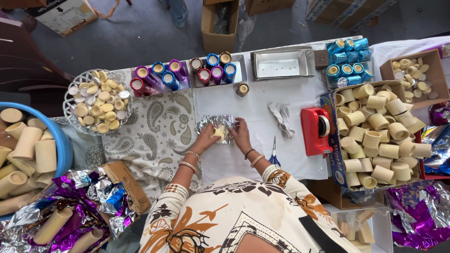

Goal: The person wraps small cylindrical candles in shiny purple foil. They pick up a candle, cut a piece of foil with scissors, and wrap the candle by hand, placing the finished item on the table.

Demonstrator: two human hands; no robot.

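Observation:
A cream-coloured cardboard tube [217, 134] lies on its side on a sheet of silver foil [216, 123] spread on the white table. My left hand [205, 138] grips the tube's near end. My right hand [241, 133] presses on the foil's right edge beside the tube. Both wrists wear bangles.
Blue scissors [273, 153] and a red tape dispenser [317, 130] lie to the right. A box of bare tubes [379, 136] stands further right. Foil-wrapped tubes [161, 76] fill trays at the back. A white basket of round caps [97, 101] sits at the left, near a blue tub [63, 147].

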